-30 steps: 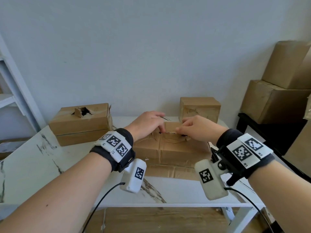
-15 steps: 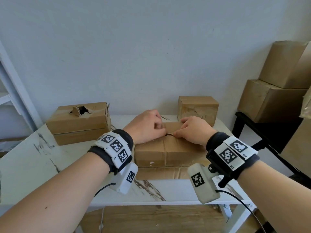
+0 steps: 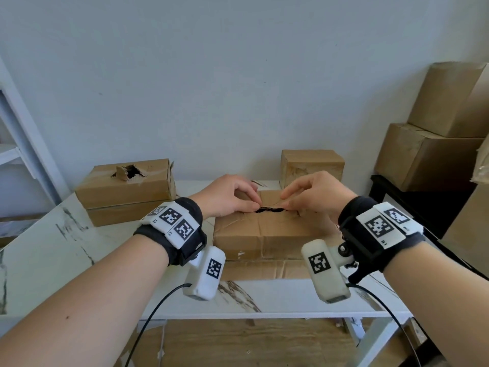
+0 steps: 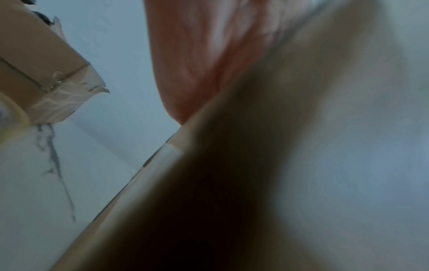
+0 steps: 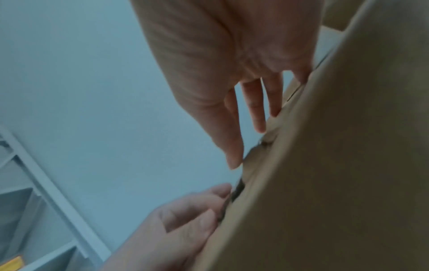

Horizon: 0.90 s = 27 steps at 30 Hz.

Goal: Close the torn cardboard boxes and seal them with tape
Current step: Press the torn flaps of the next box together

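Note:
A flat brown cardboard box (image 3: pixel 264 231) lies on the white marble table (image 3: pixel 53 250) in front of me, with a dark torn slit (image 3: pixel 270 210) in its top. My left hand (image 3: pixel 230 197) has its fingers curled and pinches the torn edge at the slit's left end. At the slit's right end my right hand (image 3: pixel 315 194) presses down with straight fingertips (image 5: pixel 260 126). The right wrist view shows the slit (image 5: pixel 239 190) between both hands. In the left wrist view only a blurred palm (image 4: pixel 197 55) and the box side (image 4: pixel 232 183) show.
A longer box (image 3: pixel 124 192) with a ragged hole (image 3: pixel 129 172) in its top sits at the back left. A small box (image 3: pixel 312 165) stands against the wall behind my right hand. Large boxes (image 3: pixel 436 154) are stacked on a dark stand at the right, and white shelving (image 3: pixel 16 154) at the left.
My hands were close together over the tear. They have drawn slightly apart, and the dark slit now shows open between them.

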Available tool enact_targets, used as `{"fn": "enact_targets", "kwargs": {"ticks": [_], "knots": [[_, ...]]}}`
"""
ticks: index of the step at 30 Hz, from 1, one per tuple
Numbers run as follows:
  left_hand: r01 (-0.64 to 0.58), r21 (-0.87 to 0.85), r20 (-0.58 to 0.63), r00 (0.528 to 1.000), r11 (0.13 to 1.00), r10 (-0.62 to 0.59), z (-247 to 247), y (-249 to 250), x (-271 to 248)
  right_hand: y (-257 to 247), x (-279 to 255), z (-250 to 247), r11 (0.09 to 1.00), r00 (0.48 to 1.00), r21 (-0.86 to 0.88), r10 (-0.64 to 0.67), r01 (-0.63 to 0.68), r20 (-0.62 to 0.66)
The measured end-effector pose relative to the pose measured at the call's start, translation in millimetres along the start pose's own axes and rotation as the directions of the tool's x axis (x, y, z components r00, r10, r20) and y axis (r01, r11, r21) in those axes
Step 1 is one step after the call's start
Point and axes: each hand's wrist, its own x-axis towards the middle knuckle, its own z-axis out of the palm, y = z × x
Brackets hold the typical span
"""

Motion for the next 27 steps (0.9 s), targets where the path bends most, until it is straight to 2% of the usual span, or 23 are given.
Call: {"fn": "enact_targets", "kwargs": {"ticks": [6, 11, 17, 22, 27], "knots": [[0.021, -0.066, 0.062, 0.998, 0.998, -0.017, -3, 0, -3, 8, -2, -9, 0.999, 0.994, -0.052, 0.008, -0.003, 0.113], [0.012, -0.075, 0.035, 0.999, 0.997, -0.009, 0, -4, -2, 11, -2, -6, 0.988, 0.999, -0.146, -0.047, 0.051, 0.025], [0.016, -0.101, 0.031, 0.999, 0.995, -0.013, 3, -2, -2, 9, 1, -1, 0.972, 0.997, -0.226, -0.044, 0.057, 0.059], [0.065, -0.205, 0.048, 0.997, 0.977, -0.057, -1, 0, -1, 6, -1, 4, 0.972, 0.994, -0.217, -0.077, 0.093, 0.081], [0.056, -0.165, 0.041, 0.998, 0.985, -0.05, 0, -5, -1, 7, 1, 6, 0.98, 0.993, -0.17, -0.088, 0.101, 0.08]]}}
